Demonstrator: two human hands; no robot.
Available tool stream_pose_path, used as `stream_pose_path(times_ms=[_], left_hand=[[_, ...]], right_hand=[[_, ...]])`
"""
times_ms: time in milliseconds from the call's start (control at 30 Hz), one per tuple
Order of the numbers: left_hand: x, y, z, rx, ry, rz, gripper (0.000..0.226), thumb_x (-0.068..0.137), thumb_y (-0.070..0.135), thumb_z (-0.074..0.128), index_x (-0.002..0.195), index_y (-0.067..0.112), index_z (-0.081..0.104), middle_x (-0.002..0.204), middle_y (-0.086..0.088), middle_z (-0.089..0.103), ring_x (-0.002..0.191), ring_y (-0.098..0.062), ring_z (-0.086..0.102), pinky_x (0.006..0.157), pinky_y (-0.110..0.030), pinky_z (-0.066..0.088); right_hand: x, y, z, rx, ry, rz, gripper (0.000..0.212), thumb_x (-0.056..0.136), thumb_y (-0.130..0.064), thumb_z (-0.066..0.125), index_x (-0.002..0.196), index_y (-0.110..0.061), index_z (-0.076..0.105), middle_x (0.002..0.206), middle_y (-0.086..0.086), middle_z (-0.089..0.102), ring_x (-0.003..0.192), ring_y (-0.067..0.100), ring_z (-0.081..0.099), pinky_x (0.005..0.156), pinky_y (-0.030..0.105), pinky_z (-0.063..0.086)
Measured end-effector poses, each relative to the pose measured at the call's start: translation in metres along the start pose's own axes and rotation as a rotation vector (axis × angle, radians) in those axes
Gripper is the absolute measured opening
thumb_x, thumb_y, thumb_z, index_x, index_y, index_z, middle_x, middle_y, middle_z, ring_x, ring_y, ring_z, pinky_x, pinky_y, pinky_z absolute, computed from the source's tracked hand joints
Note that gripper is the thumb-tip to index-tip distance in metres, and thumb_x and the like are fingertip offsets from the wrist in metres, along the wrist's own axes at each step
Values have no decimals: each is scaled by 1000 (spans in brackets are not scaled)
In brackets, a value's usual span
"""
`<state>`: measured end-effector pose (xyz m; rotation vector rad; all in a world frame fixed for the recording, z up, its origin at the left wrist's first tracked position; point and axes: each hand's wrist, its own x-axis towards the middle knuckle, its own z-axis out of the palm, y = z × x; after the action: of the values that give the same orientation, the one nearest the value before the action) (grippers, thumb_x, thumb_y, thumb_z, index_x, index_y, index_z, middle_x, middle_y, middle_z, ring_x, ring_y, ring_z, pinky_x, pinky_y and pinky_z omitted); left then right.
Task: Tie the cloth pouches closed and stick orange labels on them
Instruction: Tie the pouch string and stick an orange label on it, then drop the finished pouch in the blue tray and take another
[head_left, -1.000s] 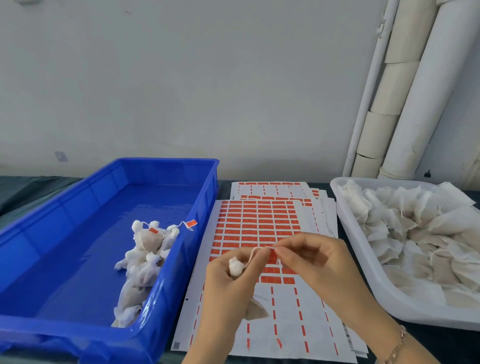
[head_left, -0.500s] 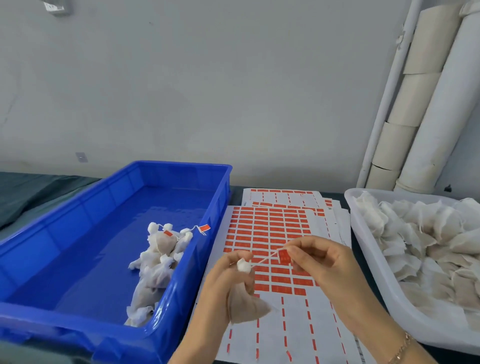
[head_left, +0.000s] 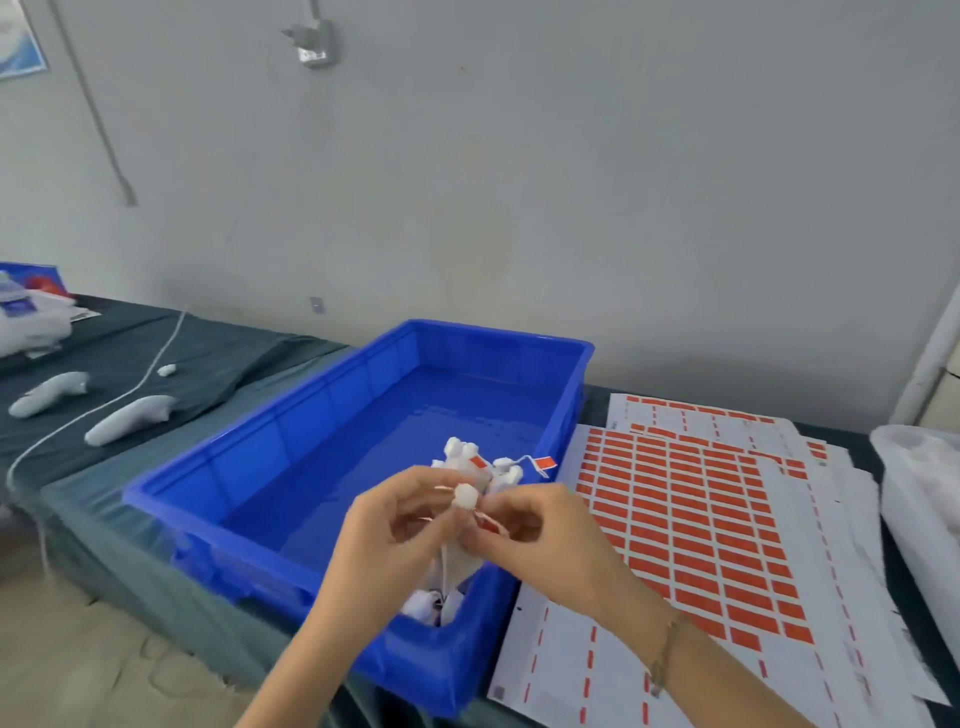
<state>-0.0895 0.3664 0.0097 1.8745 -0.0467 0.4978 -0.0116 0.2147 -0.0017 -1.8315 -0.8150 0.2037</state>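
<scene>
Frame centre: left hand (head_left: 395, 525) and right hand (head_left: 540, 530) pinch the pouch (head_left: 464, 496) above the blue bin (head_left: 311, 447); a slack knot may loosen.

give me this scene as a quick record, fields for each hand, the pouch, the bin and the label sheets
left hand: grips the pouch below its bunched top
right hand: pinches at the pouch's neck; detail blurred
pouch position: held over the blue bin, towards its near right end
in bin: pile of tied pouches; one orange label hangs at the right rim
label sheets: flat on the table, right of the bin
white tray: far right, partly cut off
</scene>
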Motion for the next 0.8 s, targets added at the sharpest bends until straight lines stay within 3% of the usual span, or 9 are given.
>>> stream_pose_path(times_ms=[100, 167, 233, 333, 467, 600, 667, 733, 800], left_hand=[[16, -19, -31, 277, 60, -57, 13, 81, 16, 74, 87, 26, 70, 80, 7, 74, 76, -5, 69, 72, -17, 52], [27, -33, -47, 420, 24, -90, 9, 82, 17, 74, 83, 24, 68, 77, 7, 71, 68, -2, 66, 63, -14, 49], [36, -47, -58, 557, -42, -129, 7, 83, 20, 70, 82, 21, 63, 79, 7, 67, 63, -4, 62, 57, -15, 46], [45, -64, -65, 818, -196, -241, 13, 82, 23, 64, 78, 21, 52, 79, 7, 60, 70, -14, 55, 58, -22, 42], [47, -75, -62, 964, -354, -355, 22, 78, 27, 62, 72, 23, 41, 77, 5, 52, 71, -16, 48, 60, -26, 36], [44, -56, -51, 934, -329, -307, 14, 78, 28, 63, 82, 21, 51, 87, 9, 64, 82, -15, 60, 72, -31, 50], [41, -36, -39, 899, -244, -203, 9, 81, 28, 62, 80, 24, 54, 83, 12, 66, 77, -9, 62, 73, -33, 53], [37, -13, -17, 766, -148, -63, 16, 82, 27, 66, 72, 30, 54, 73, 18, 66, 68, -3, 61, 69, -30, 53], [31, 14, 17, 587, -107, 84, 24, 79, 22, 73, 67, 33, 56, 68, 24, 66, 69, 0, 62, 70, -23, 52]], right_hand=[[38, -3, 25, -187, -53, -29, 30, 87, -28, 67, 70, -4, 67, 66, 6, 65, 61, 8, 55, 62, 19, 46], [61, -3, 43, -404, -92, -33, 38, 85, -26, 63, 54, -7, 50, 54, 8, 50, 59, 14, 41, 59, 29, 35], [80, -2, 60, -584, -159, -24, 41, 84, -27, 59, 51, -14, 40, 50, 2, 42, 59, 18, 39, 59, 31, 32], [97, 4, 81, -692, -313, 23, 26, 85, -22, 59, 63, -11, 52, 68, 11, 57, 70, 26, 51, 69, 36, 43], [95, 11, 94, -872, -370, -13, 12, 88, -24, 55, 84, -12, 55, 100, 16, 64, 97, 32, 60, 65, 34, 38], [73, 4, 73, -759, -339, -50, 20, 91, -16, 49, 75, -4, 50, 93, 23, 63, 90, 37, 57, 68, 38, 40], [52, 1, 53, -578, -216, -51, 18, 90, -14, 50, 90, 0, 61, 96, 21, 65, 95, 34, 58, 80, 39, 46], [21, -1, 28, -379, -4, -47, 24, 89, -19, 54, 110, -14, 65, 104, 4, 68, 96, 17, 61, 86, 31, 49], [-16, 0, 3, -193, 216, -12, 27, 87, -23, 61, 113, -31, 65, 99, -11, 69, 86, 7, 63, 79, 19, 52]])
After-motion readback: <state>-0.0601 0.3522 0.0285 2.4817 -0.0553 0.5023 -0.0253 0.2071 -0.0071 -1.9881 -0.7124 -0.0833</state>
